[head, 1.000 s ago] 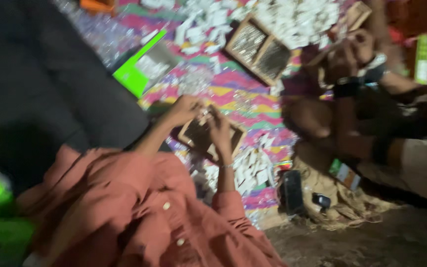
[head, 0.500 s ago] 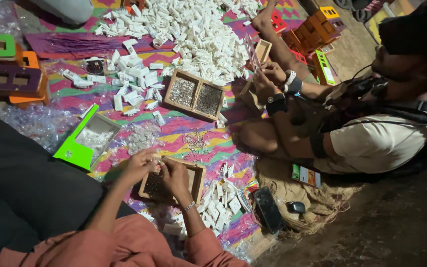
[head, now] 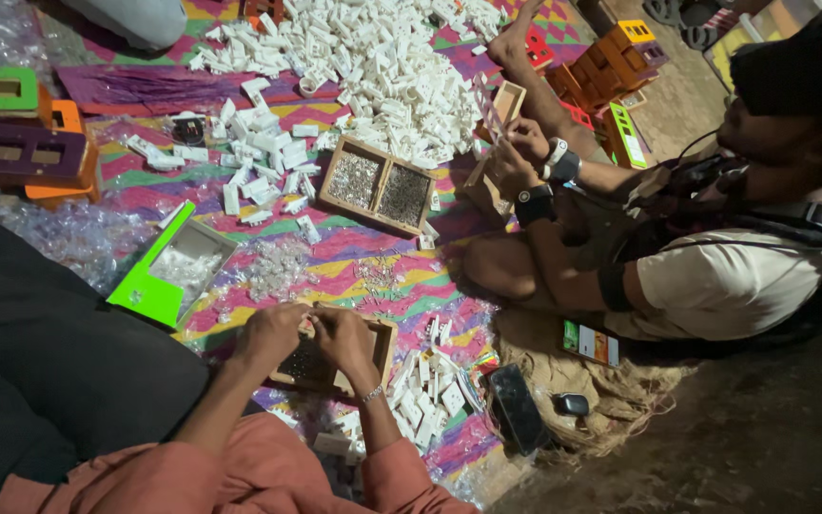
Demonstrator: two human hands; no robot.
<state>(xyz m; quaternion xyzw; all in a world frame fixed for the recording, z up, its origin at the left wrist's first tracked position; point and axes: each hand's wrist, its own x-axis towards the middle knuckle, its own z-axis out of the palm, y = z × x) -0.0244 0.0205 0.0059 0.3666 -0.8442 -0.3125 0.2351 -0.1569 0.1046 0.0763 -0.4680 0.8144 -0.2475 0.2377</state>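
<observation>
Two hands meet over a small wooden tray (head: 335, 366) near the patterned mat's (head: 354, 262) near edge: left hand (head: 271, 335) and right hand (head: 344, 341), fingertips pressed together pinching something tiny, seemingly fitting parts. Next likely calls for a hard white plastic piece (head: 420, 400) heaped just beside.

Salmon-pink sleeves (head: 240, 476) rolled up, thin bracelet (head: 371, 393) on right wrist.

Wooden tray (head: 378, 354) betw. green tray (head: 149, 295) & phone (head: 518, 407)
</observation>
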